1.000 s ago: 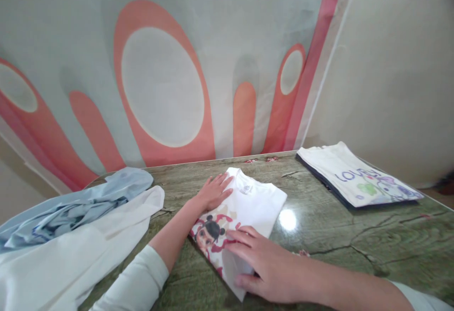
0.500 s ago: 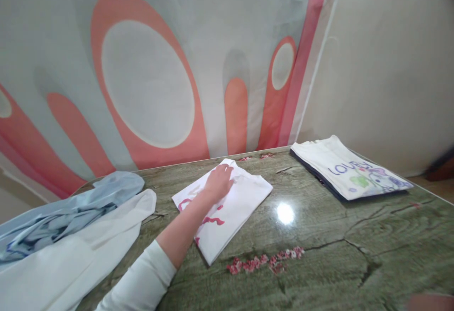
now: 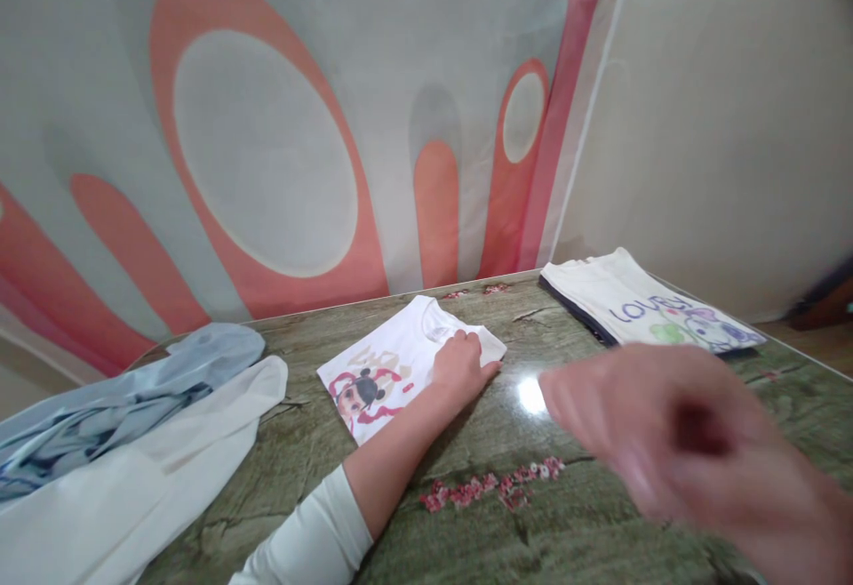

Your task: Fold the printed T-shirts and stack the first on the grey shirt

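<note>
A folded white T-shirt [image 3: 390, 367] with a red and black cartoon print lies on the green marble-look table [image 3: 600, 514]. My left hand [image 3: 459, 364] rests on the shirt's right edge, fingers curled over the fabric and gripping it. My right hand [image 3: 673, 429] hovers close to the camera above the table's right half; it is smeared by motion and its fingers cannot be made out.
A folded white shirt with purple lettering [image 3: 657, 308] lies on a dark garment at the back right. A loose pale blue garment [image 3: 133, 389] and a white one [image 3: 139, 487] are heaped at the left. Small red petals [image 3: 493, 489] are inlaid in the tabletop. A patterned curtain [image 3: 299, 123] hangs behind.
My left hand slid to the shirt's right edge, and the shirt now shows its cartoon print face up. My right hand left the shirt, dropped out of view, and has come back, blurred.
</note>
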`<state>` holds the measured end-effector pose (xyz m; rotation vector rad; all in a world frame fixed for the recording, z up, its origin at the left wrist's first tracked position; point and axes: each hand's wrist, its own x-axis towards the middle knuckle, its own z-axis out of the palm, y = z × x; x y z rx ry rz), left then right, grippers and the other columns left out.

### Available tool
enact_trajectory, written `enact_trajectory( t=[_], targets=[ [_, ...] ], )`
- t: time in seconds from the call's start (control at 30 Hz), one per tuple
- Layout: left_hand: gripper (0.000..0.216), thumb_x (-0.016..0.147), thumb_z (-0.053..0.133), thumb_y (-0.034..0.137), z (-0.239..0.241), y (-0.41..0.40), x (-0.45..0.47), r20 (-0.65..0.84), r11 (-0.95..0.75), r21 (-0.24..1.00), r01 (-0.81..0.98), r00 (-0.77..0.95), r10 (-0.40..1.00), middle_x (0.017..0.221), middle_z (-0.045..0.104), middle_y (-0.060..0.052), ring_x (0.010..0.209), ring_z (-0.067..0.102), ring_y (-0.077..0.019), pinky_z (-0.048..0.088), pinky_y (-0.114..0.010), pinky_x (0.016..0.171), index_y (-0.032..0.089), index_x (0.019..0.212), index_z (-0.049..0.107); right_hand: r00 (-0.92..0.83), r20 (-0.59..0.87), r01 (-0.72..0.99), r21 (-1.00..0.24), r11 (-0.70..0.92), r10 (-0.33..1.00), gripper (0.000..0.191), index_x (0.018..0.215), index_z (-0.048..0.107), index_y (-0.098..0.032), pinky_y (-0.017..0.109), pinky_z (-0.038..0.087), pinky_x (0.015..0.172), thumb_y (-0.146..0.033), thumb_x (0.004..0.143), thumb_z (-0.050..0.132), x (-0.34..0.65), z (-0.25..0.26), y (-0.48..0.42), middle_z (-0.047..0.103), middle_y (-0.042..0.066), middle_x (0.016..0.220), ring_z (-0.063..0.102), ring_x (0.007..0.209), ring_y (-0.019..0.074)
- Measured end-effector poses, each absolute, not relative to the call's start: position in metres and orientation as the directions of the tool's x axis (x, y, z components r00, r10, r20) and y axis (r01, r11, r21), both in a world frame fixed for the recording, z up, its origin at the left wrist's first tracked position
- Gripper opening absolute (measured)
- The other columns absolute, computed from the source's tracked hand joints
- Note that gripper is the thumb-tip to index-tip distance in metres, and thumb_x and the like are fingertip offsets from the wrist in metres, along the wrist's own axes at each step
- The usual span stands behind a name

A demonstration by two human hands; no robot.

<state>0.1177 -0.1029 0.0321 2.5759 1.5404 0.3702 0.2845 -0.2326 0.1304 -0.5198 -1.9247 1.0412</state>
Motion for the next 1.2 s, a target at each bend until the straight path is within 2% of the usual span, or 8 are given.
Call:
enact_trajectory(
  t=[0.07, 0.17, 0.33, 0.67, 0.8, 0.9, 1.03, 1.2],
  targets=[
    [0.037, 0.078, 0.055, 0.05, 0.029, -0.104, 0.119, 0.17, -0.47, 0.22, 0.855, 0.441, 0.881, 0.098, 0.057, -0.012, 0.087, 0.056, -0.0243, 0.044, -0.031, 0.072, 0.016, 0.094, 0.055, -0.371, 0.447, 0.04, -0.868, 0.495, 0.814, 0.016, 0.076, 0.054, -0.022, 0.025, 0.038, 0.053, -0.036, 0.078, 0.062, 0.28, 0.131, -0.183, 0.052, -0.003, 0.064, 0.047, 0.057, 0.0107],
    [0.03, 0.079, 0.054, 0.046, 0.025, -0.103, 0.119, 0.194, -0.484, 0.223, 0.846, 0.448, 0.873, 0.094, 0.058, -0.008, 0.086, 0.056, -0.0229, 0.044, -0.031, 0.072, 0.019, 0.092, 0.055, -0.124, 0.337, 0.359, -0.862, 0.358, 0.934, 0.022, 0.072, 0.056, -0.018, 0.024, 0.035, 0.051, -0.039, 0.075, 0.061, 0.287, 0.092, -0.12, 0.052, -0.004, 0.06, 0.045, 0.054, 0.0106],
    [0.019, 0.083, 0.05, 0.038, 0.019, -0.1, 0.119, 0.255, -0.524, 0.25, 0.814, 0.467, 0.847, 0.089, 0.059, -0.005, 0.083, 0.057, -0.0205, 0.043, -0.029, 0.069, 0.02, 0.089, 0.056, -0.08, 0.213, 0.626, -0.75, 0.216, 0.974, 0.025, 0.067, 0.06, -0.017, 0.027, 0.038, 0.056, -0.036, 0.078, 0.052, 0.305, 0.016, -0.079, 0.058, 0.0, 0.058, 0.05, 0.056, 0.0138],
    [0.008, 0.079, 0.053, 0.028, 0.018, -0.095, 0.118, 0.295, -0.489, 0.391, 0.78, 0.397, 0.869, 0.084, 0.061, -0.001, 0.075, 0.056, -0.016, 0.038, -0.024, 0.06, 0.021, 0.082, 0.055, -0.183, 0.169, 0.493, -0.836, 0.239, 0.969, 0.018, 0.086, 0.065, -0.015, 0.027, 0.046, 0.064, -0.023, 0.077, 0.051, 0.299, 0.006, -0.077, 0.066, 0.004, 0.075, 0.059, 0.065, 0.0145],
    [0.007, 0.077, 0.054, 0.028, 0.02, -0.094, 0.116, 0.352, -0.502, 0.411, 0.762, 0.375, 0.858, 0.081, 0.06, 0.001, 0.073, 0.055, -0.0145, 0.036, -0.024, 0.059, 0.022, 0.081, 0.054, -0.181, 0.148, 0.386, -0.899, 0.209, 0.972, 0.022, 0.091, 0.064, -0.014, 0.025, 0.046, 0.054, -0.026, 0.079, 0.051, 0.293, 0.007, -0.079, 0.066, 0.004, 0.075, 0.058, 0.061, 0.014],
    [0.007, 0.077, 0.055, 0.027, 0.022, -0.095, 0.115, 0.396, -0.526, 0.4, 0.751, 0.376, 0.838, 0.08, 0.058, 0.001, 0.073, 0.054, -0.014, 0.036, -0.024, 0.06, 0.021, 0.079, 0.053, -0.185, 0.037, 0.235, -0.969, 0.081, 0.982, 0.023, 0.094, 0.064, -0.014, 0.024, 0.045, 0.046, -0.029, 0.082, 0.051, 0.284, 0.011, -0.076, 0.066, 0.004, 0.073, 0.057, 0.055, 0.0134],
    [0.007, 0.077, 0.056, 0.025, 0.025, -0.097, 0.114, 0.437, -0.566, 0.388, 0.727, 0.396, 0.808, 0.079, 0.056, 0.001, 0.072, 0.053, -0.0141, 0.036, -0.024, 0.061, 0.02, 0.078, 0.052, -0.244, -0.199, 0.055, -0.98, -0.191, 0.949, 0.015, 0.087, 0.065, -0.014, 0.025, 0.051, 0.053, -0.022, 0.076, 0.06, 0.272, 0.018, -0.059, 0.067, 0.004, 0.073, 0.061, 0.06, 0.0139],
    [0.01, 0.082, 0.053, 0.028, 0.026, -0.093, 0.112, 0.451, -0.637, 0.488, 0.596, 0.453, 0.769, 0.08, 0.056, 0.0, 0.072, 0.053, -0.0139, 0.039, -0.025, 0.065, 0.019, 0.08, 0.053, -0.368, -0.335, 0.128, -0.942, -0.309, 0.867, 0.012, 0.076, 0.066, -0.014, 0.021, 0.048, 0.051, -0.013, 0.065, 0.065, 0.267, 0.02, -0.034, 0.066, 0.001, 0.065, 0.059, 0.055, 0.0115]
  ],
)
